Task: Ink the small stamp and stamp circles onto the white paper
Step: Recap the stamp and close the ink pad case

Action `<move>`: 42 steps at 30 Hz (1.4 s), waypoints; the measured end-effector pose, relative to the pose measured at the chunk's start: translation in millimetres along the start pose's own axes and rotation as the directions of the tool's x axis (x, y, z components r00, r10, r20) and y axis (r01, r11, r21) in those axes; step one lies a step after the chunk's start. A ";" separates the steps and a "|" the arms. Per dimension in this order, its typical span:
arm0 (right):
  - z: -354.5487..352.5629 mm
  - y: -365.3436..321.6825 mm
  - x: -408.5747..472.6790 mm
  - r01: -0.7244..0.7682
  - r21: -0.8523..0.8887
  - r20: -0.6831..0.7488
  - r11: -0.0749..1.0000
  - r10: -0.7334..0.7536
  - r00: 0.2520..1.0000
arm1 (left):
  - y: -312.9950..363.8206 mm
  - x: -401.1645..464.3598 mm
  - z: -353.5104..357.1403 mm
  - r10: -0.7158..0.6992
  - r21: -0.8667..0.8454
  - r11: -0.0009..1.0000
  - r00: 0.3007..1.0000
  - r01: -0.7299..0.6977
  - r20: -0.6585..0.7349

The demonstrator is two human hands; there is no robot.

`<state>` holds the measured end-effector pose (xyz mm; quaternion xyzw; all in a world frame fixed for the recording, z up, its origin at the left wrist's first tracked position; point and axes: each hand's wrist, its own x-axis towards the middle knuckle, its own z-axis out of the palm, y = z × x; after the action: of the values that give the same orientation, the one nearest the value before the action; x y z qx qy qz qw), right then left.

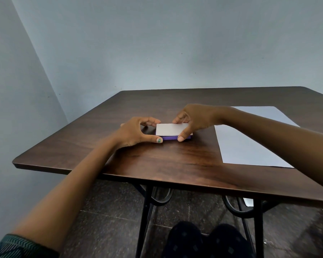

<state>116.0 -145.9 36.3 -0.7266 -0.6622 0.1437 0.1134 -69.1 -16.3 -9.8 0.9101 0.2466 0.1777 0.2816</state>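
A flat ink pad case [171,130] with a white lid and a purple base lies near the middle of the dark wooden table [175,161]. My left hand [136,133] grips its left end, thumb on the near edge and fingers on the far edge. At its right end my right hand [192,120] pinches it, thumb on the near edge and fingers over the far side. The lid looks closed. The white paper [250,142] lies flat to the right of the case, partly under my right forearm. No small stamp shows in the head view.
The table stands in a corner of pale blue walls [157,43], on black metal legs [145,211]. Its near edge runs across the lower part of the view, with my knees [203,241] and a dark speckled floor below it.
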 end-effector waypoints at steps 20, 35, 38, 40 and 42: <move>0.4 -3.7 5.2 0.016 -0.028 0.019 0.999 -0.015 1.000 | -7.2 3.1 0.0 0.034 -0.083 0.996 0.999 -0.032 0.024; 1.2 -4.0 7.5 0.008 -0.058 0.055 0.998 -0.005 0.998 | 0.6 5.6 -2.5 0.046 -0.057 0.997 0.998 -0.043 0.052; 2.2 -3.1 7.4 0.016 -0.052 0.035 0.999 -0.014 0.999 | -1.8 3.3 -2.3 0.050 -0.050 0.998 0.998 -0.049 0.025; 3.2 -1.4 8.0 0.017 -0.060 0.022 0.998 -0.016 1.000 | -3.3 1.9 -4.3 0.049 -0.030 0.998 0.998 -0.048 0.035; 5.1 0.3 8.7 0.014 -0.074 0.015 0.997 -0.013 1.000 | -2.5 0.9 -6.4 0.062 0.020 0.998 0.997 -0.063 0.042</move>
<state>115.2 -137.5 30.9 -0.7246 -0.6729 0.1235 0.0828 -72.2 -11.3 -6.1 0.9238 0.2142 0.1649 0.2712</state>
